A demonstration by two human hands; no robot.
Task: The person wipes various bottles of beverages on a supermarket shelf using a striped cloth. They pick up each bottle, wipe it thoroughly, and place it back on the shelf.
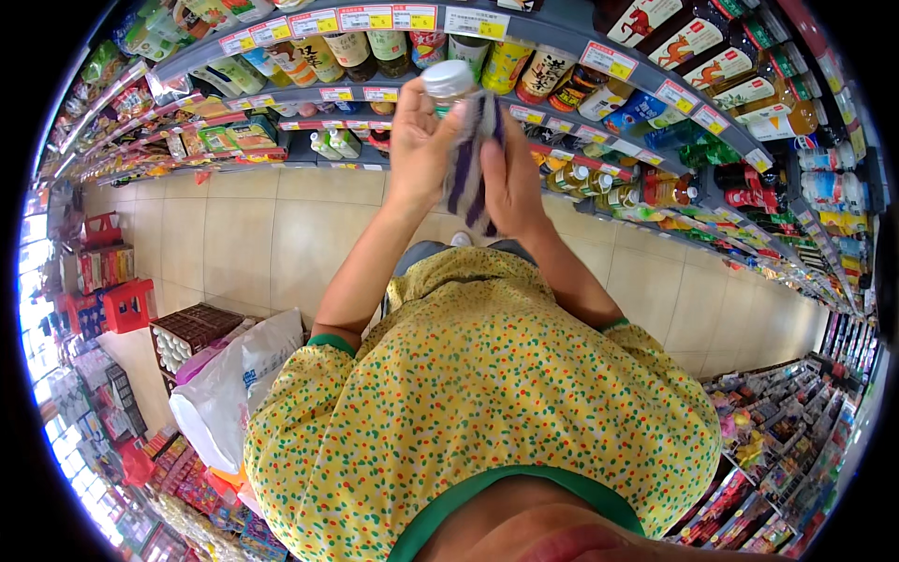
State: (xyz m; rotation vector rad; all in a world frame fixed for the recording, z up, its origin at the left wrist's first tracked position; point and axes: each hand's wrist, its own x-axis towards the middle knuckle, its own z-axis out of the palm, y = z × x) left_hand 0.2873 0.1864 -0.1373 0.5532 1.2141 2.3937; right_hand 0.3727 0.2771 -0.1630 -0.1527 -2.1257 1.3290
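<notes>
My left hand (pixel 419 144) grips a bottle with a white cap (pixel 448 79) at the top centre, in front of the drink shelves. Most of the bottle's body is hidden by my fingers and a cloth. The striped cloth (pixel 469 165), purple and greyish white, hangs between my hands and is slightly blurred. My right hand (pixel 513 175) is closed on this cloth, its thumb lying over the stripes. Behind my hands stands a row of bottled drinks, among them a yellow bottle (pixel 505 67) and a dark-labelled bottle (pixel 574 87).
Shelf edges with price tags (pixel 477 24) curve around the front and right. At lower left stand a brown plastic crate (pixel 200 324) of eggs and a white plastic bag (pixel 235 386). Red baskets (pixel 129 306) are farther left. Packed goods (pixel 779 435) fill racks at lower right.
</notes>
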